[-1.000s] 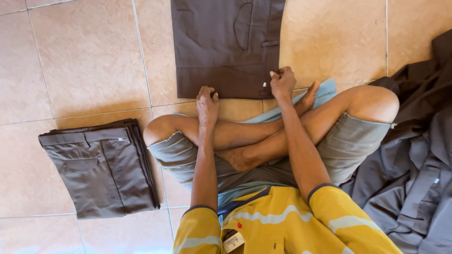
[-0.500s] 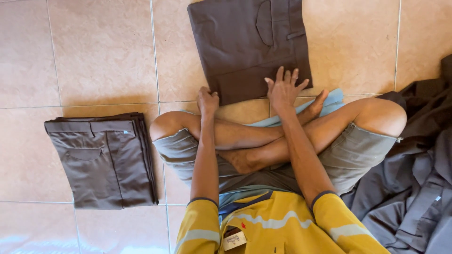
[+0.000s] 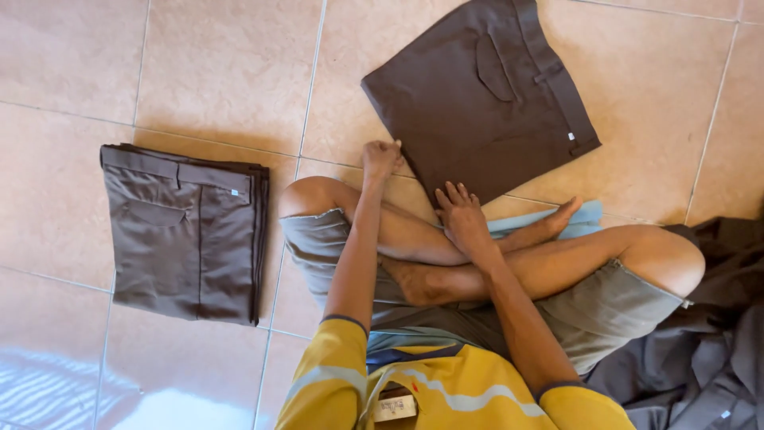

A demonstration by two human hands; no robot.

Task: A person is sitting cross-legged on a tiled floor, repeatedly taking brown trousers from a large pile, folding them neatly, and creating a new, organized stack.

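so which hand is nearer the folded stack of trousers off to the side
Left. The left hand is closer to the folded stack; the right hand lies farther, on the dark trousers.

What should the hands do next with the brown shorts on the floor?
Probably slide the folded shorts left toward the stack. They look flat and squared already, the left hand grips their near corner, the right hand presses the near edge, and the stack of similar folded shorts sits on the tile floor to the left.

The dark folded trousers [image 3: 485, 103] ahead of the hands run past the top edge. Right of the right hand [image 3: 461, 219], the heap of dark cloth [image 3: 708, 350] is cut off by the edge.
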